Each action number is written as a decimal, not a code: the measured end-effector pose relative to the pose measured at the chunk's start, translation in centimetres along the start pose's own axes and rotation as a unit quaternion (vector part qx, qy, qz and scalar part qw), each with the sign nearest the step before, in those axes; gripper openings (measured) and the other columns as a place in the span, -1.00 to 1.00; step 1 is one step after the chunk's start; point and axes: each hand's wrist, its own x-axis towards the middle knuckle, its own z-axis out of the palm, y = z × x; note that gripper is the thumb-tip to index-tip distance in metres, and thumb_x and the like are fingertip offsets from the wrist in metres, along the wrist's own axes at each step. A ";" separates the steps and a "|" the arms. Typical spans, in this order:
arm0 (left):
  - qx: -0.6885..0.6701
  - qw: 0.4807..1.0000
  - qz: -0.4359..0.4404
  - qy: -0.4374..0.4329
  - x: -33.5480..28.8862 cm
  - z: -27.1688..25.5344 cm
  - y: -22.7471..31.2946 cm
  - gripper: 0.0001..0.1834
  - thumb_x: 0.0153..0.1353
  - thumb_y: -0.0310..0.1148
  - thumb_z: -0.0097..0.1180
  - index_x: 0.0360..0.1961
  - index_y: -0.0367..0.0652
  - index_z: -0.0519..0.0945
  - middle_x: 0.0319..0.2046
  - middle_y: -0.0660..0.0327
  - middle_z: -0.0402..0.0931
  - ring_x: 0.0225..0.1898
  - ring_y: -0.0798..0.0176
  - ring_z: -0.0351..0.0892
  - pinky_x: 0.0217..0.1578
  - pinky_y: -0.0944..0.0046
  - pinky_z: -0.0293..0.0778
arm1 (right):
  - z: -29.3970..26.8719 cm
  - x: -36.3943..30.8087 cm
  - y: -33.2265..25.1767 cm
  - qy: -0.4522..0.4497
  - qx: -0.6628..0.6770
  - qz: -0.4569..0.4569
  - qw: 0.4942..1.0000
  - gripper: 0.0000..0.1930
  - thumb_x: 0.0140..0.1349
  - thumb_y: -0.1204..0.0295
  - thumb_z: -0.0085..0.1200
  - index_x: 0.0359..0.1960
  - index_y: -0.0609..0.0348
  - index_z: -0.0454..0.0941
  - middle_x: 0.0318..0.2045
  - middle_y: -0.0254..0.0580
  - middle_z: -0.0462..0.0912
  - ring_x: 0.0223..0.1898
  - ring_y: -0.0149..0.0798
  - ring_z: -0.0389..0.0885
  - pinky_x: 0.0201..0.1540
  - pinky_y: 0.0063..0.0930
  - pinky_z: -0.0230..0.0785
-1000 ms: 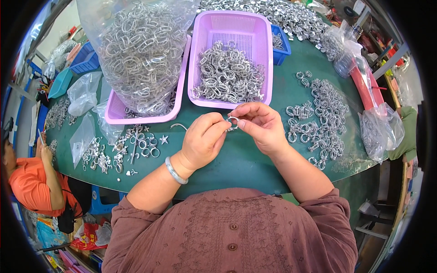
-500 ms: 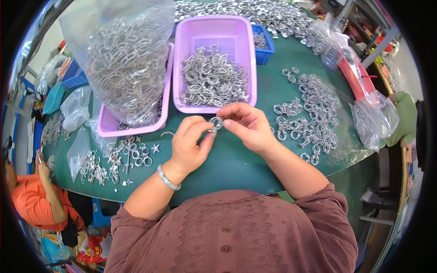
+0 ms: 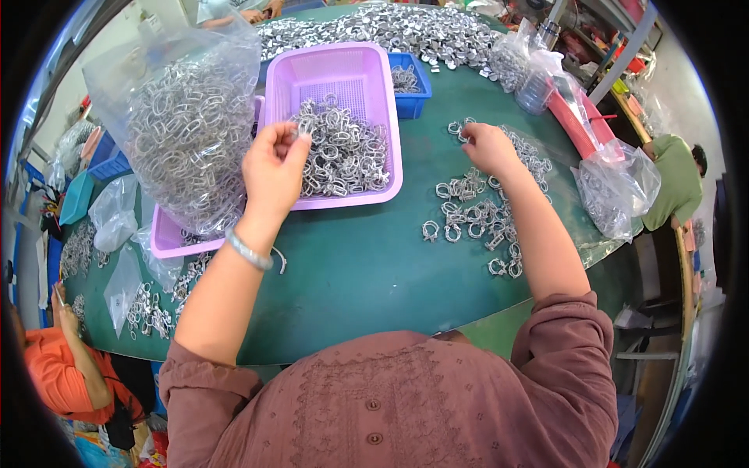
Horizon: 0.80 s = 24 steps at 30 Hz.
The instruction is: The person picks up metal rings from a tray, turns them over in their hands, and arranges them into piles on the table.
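Note:
Above the left side of the perforated purple basket (image 3: pixel 394 168), my left hand (image 3: pixel 273 168) pinches a small silver metal ring (image 3: pixel 301 131) between thumb and fingers. A heap of similar ring pieces (image 3: pixel 347 148) lies in that basket. My right hand (image 3: pixel 493 148) is out to the right, at the far left edge of a spread of silver rings (image 3: pixel 480 214) on the green table. Its fingers are closed and bent down beside a loose ring (image 3: pixel 455 128); what they hold, if anything, is hidden. My right forearm covers part of the spread.
A big clear bag of metal rings (image 3: pixel 187 140) leans in a second purple basket (image 3: pixel 168 238). Behind are a blue bin (image 3: pixel 413 101) and a long heap of silver pieces (image 3: pixel 390 31). Plastic bags (image 3: pixel 620 195) lie right. People in orange (image 3: pixel 58 374) and green (image 3: pixel 675 183) are nearby.
My hands have parted from a ring held between them in front of the basket. The left moved up-left over the basket; the right moved right to the spread of rings.

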 end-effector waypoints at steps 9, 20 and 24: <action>-0.044 0.995 -0.054 -0.073 -0.3 0.6 -0.7 -0.61 0.08 -0.52 0.05 -0.02 -0.32 0.39 -0.08 0.08 0.34 -0.24 0.36 0.46 -0.23 0.43 0.43 | 3.1 1.6 3.1 0.067 -0.190 -0.044 0.978 -0.76 -0.03 0.50 -0.05 -0.31 -0.04 0.59 -0.26 -0.14 0.48 -0.17 -0.09 0.45 -0.11 -0.23 0.32; -0.017 0.981 -0.001 -0.194 -8.0 -0.6 3.1 -0.75 0.06 -0.57 0.05 -0.17 -0.30 0.49 -0.22 0.20 0.42 -0.30 0.41 0.43 -0.24 0.44 0.38 | -2.6 -2.7 -0.9 -0.062 0.499 -0.006 0.865 -0.86 -0.01 0.54 0.10 -0.39 0.25 0.43 -0.39 -0.25 0.52 -0.42 -0.38 0.54 -0.38 -0.56 0.35; -0.022 0.979 0.020 -0.202 -9.5 -0.5 4.3 -0.62 0.00 -0.60 0.11 -0.09 -0.27 0.44 -0.21 0.17 0.43 -0.28 0.38 0.46 -0.26 0.41 0.41 | -2.8 -6.8 -8.5 -0.134 0.664 -0.050 0.734 -0.71 0.05 0.53 0.06 -0.15 0.26 0.43 -0.38 -0.30 0.52 -0.40 -0.42 0.53 -0.38 -0.60 0.36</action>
